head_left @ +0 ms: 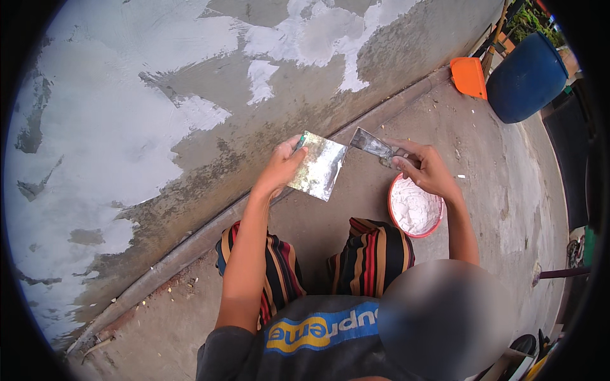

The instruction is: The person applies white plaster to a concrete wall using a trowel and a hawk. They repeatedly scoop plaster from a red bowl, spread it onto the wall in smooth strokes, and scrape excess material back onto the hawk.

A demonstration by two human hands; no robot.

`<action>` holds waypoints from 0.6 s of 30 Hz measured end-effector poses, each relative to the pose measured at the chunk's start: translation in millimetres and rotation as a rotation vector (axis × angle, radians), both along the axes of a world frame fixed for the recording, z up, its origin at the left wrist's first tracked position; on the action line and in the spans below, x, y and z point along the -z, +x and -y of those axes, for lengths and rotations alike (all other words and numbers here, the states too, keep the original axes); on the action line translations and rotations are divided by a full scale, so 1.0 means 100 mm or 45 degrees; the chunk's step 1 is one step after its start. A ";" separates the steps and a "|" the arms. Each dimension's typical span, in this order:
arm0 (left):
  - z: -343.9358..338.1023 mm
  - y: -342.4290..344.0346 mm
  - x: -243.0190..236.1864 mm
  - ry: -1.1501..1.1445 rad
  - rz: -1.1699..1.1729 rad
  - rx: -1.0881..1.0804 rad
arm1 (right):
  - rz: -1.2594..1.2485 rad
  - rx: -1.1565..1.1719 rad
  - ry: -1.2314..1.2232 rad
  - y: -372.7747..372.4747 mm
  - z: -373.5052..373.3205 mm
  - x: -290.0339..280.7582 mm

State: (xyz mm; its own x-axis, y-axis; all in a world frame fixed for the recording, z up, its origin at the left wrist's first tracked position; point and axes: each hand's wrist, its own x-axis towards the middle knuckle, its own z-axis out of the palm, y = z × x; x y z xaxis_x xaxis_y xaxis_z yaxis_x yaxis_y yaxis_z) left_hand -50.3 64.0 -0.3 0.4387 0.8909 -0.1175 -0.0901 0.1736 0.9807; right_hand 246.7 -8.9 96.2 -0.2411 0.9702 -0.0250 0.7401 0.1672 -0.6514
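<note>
Your left hand (pixel 284 165) has its fingers closed on a square metal plate (pixel 319 166), right hand (pixel 427 168) pinching a putty knife (pixel 372 143) close beside it, both arms (pixel 244 254) reaching past your knees (pixel 384 247). Red tub (pixel 416 235) near the right hand's loaded with white paste (pixel 414 208).

Head-worn fisheye view, facing steeply down (edges bowed), near left hand (pixel 283 165) and right hand (pixel 429 168)

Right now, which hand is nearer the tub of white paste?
Right. The right hand, holding a scraper, overlaps the tub's far edge in this view; the left hand, gripping a metal plate, is well off to its left.
</note>
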 end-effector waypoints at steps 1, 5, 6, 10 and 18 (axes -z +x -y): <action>0.01 0.00 -0.02 -0.012 -0.006 0.039 | -0.053 0.023 -0.058 -0.02 -0.01 0.03; 0.05 -0.01 -0.06 -0.032 -0.090 0.058 | -0.228 0.073 -0.200 -0.02 -0.08 0.08; 0.05 -0.02 -0.04 -0.029 -0.095 0.056 | -0.269 0.076 -0.223 0.00 -0.10 0.11; 0.03 -0.02 -0.03 0.008 -0.127 0.077 | -0.266 0.107 -0.175 0.07 -0.15 0.21; 0.04 -0.04 -0.23 -0.294 0.134 0.060 | -0.261 0.161 -0.022 0.12 -0.08 0.35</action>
